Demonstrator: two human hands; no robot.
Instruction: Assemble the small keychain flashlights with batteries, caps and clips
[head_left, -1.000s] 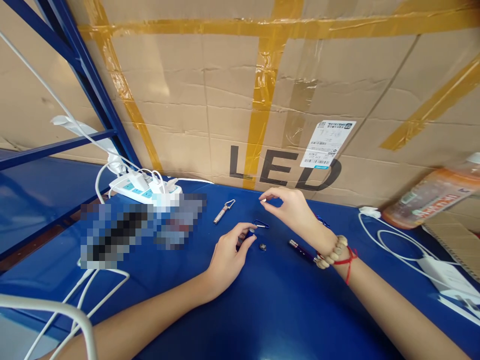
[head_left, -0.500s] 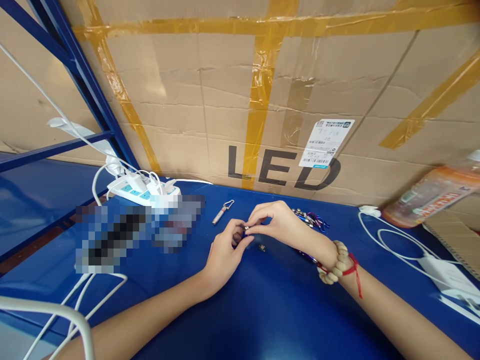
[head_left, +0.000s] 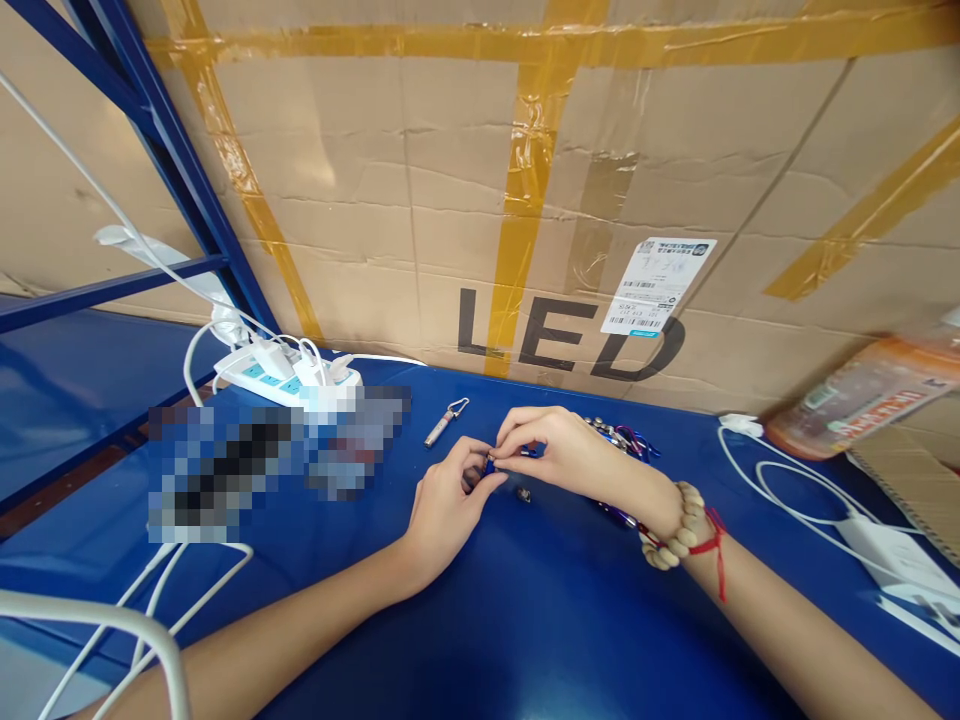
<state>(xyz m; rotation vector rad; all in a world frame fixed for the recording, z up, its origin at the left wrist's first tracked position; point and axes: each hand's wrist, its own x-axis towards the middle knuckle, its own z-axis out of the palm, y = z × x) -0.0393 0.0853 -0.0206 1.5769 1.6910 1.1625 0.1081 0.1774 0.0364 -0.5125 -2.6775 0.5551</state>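
Note:
My left hand (head_left: 448, 500) and my right hand (head_left: 559, 450) meet over the blue table (head_left: 525, 620). Both pinch a small blue keychain flashlight (head_left: 492, 463) between their fingertips; most of it is hidden by the fingers. A tiny dark cap (head_left: 525, 494) lies on the table just below the hands. A silver keychain flashlight (head_left: 445, 422) lies a little to the left of them. A pile of several coloured keychain flashlights (head_left: 626, 438) sits behind my right hand, and a purple one (head_left: 619, 515) shows under my right wrist.
A large taped cardboard box marked LED (head_left: 570, 200) stands along the back. A white power strip (head_left: 281, 380) with plugs and cables sits at the left, beside a blurred patch. White charger cables (head_left: 817, 500) and an orange-labelled bottle (head_left: 862, 395) lie at the right. A blue rack post (head_left: 172, 170) rises at the left.
My right hand came down and left from a raised position with a small piece pinched, and joined my left hand on the blue flashlight. Since half a second ago the hands have hardly moved.

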